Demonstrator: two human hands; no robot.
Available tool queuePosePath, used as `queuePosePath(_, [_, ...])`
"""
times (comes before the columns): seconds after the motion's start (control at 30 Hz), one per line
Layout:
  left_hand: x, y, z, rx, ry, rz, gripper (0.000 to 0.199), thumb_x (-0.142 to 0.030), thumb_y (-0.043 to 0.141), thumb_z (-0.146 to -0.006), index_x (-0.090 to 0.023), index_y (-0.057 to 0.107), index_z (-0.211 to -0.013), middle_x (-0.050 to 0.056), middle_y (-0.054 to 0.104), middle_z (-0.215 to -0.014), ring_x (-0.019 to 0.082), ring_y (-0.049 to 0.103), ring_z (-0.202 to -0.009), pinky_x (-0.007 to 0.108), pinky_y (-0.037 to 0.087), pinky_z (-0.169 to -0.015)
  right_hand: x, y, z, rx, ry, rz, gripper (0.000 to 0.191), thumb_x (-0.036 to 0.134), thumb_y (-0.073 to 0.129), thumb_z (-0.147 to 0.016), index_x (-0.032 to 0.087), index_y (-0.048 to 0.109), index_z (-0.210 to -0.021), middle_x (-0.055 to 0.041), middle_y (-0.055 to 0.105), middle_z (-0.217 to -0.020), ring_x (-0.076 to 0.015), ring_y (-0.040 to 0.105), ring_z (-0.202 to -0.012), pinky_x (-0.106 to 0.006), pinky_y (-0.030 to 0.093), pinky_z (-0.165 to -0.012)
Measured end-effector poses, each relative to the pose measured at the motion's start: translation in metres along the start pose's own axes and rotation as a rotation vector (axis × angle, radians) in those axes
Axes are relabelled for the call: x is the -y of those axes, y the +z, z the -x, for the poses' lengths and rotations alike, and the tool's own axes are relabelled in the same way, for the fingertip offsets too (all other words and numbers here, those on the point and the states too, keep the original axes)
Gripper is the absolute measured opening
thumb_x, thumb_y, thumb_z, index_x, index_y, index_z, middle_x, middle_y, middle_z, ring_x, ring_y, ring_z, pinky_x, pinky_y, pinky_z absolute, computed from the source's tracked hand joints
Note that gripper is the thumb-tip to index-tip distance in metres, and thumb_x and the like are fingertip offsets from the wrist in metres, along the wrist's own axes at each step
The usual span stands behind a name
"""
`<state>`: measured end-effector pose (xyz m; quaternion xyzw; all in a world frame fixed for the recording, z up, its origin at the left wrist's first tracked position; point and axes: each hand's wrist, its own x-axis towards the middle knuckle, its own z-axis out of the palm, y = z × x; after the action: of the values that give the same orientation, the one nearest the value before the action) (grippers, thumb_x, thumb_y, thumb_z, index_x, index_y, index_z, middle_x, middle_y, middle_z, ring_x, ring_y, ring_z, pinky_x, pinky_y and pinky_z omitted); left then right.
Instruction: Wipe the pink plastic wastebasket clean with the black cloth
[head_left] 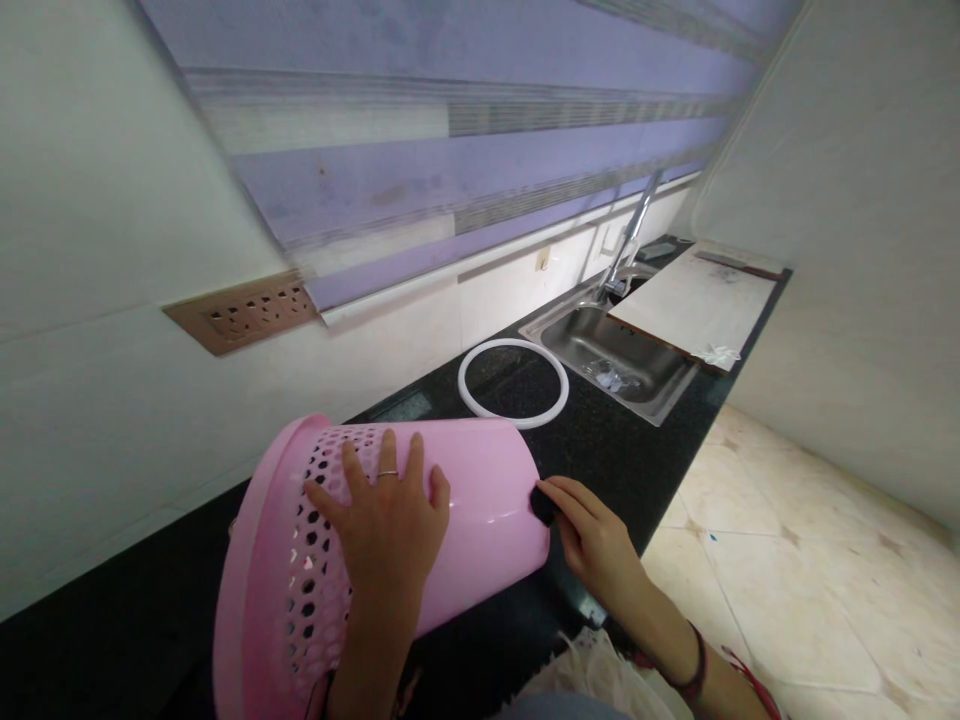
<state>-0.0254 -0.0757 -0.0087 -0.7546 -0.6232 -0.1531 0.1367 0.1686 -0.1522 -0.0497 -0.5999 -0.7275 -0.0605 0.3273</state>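
A pink plastic basket (480, 500) with a band of holes near its wide rim lies on its side on the dark countertop. My left hand (394, 520), a ring on one finger, rests spread and flat on the basket's upper side. At the narrow base end, my right hand (592, 535) pinches a small black object (541, 504) against the basket's edge; what exactly it is cannot be made out. Just behind the basket, a white ring (561, 385) lies flat on the counter.
Beyond the ring is a steel sink (660, 385) with crumpled clear plastic inside and a faucet (634, 225). A white board (697, 300) partly covers it. A socket panel (247, 310) and purple striped blind (420, 190) are on the wall; tiled floor lies right.
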Motion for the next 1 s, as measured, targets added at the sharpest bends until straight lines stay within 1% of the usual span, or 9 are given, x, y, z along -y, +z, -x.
queuePosePath(0.1, [-0.0001,0.0001,0.0013,-0.003,0.002,0.004,0.042,-0.032,0.039,-0.085,-0.018,0.058,-0.119,0.013,0.055,-0.126,0.044,0.034,-0.124,0.074,0.016,-0.093,-0.0021,0.0004,-0.0016,-0.032,-0.001,-0.013,0.033,0.008,0.038,-0.084,0.015,0.062,-0.105,-0.0112,0.067,-0.098,-0.0185,0.065,-0.091,-0.032,0.057,-0.079])
queuePosePath(0.33, [-0.0014,-0.0007,0.0026,-0.007,-0.019,0.032,0.041,-0.032,0.040,-0.084,-0.019,0.058,-0.118,0.013,0.054,-0.127,0.043,0.032,-0.126,0.073,0.015,-0.095,-0.0059,-0.0036,-0.0020,0.026,-0.105,0.064,0.034,0.005,0.038,-0.084,0.015,0.062,-0.106,-0.0103,0.069,-0.099,-0.0196,0.065,-0.091,-0.035,0.057,-0.078])
queuePosePath(0.5, [-0.0020,-0.0029,0.0025,0.002,-0.023,0.025,0.041,-0.031,0.040,-0.084,-0.020,0.058,-0.119,0.013,0.054,-0.127,0.043,0.033,-0.125,0.073,0.016,-0.095,-0.0048,-0.0029,-0.0039,0.022,-0.134,0.105,0.034,0.006,0.039,-0.084,0.013,0.063,-0.106,-0.0120,0.069,-0.101,-0.0218,0.064,-0.094,-0.038,0.056,-0.079])
queuePosePath(0.6, [-0.0018,-0.0029,0.0026,-0.003,-0.024,0.020,0.041,-0.031,0.041,-0.083,-0.021,0.058,-0.119,0.012,0.055,-0.127,0.043,0.034,-0.125,0.073,0.017,-0.094,-0.0024,-0.0051,-0.0042,0.057,-0.155,0.125,0.037,0.004,0.038,-0.082,0.016,0.064,-0.105,-0.0098,0.069,-0.101,-0.0207,0.065,-0.092,-0.037,0.057,-0.078])
queuePosePath(0.67, [-0.0019,-0.0024,0.0027,-0.002,-0.023,0.017,0.041,-0.031,0.042,-0.083,-0.021,0.058,-0.119,0.013,0.055,-0.127,0.043,0.034,-0.125,0.073,0.017,-0.094,-0.0013,-0.0066,-0.0045,0.066,-0.171,0.128,0.037,0.003,0.038,-0.081,0.016,0.064,-0.103,-0.0090,0.069,-0.100,-0.0203,0.065,-0.090,-0.036,0.057,-0.077])
queuePosePath(0.83, [-0.0026,-0.0015,0.0033,0.001,-0.029,0.016,0.042,-0.031,0.042,-0.083,-0.019,0.058,-0.120,0.014,0.054,-0.128,0.044,0.033,-0.125,0.073,0.016,-0.094,-0.0003,-0.0056,-0.0082,0.028,-0.155,0.107,0.036,0.003,0.036,-0.080,0.012,0.064,-0.101,-0.0107,0.070,-0.099,-0.0211,0.065,-0.088,-0.035,0.057,-0.075])
queuePosePath(1.0, [-0.0024,-0.0016,0.0044,-0.011,-0.037,0.048,0.041,-0.031,0.041,-0.083,-0.020,0.059,-0.118,0.012,0.054,-0.128,0.043,0.032,-0.126,0.073,0.017,-0.094,0.0014,-0.0061,-0.0092,0.031,-0.160,0.104,0.036,0.003,0.036,-0.080,0.013,0.063,-0.101,-0.0098,0.070,-0.096,-0.0201,0.066,-0.086,-0.034,0.057,-0.074])
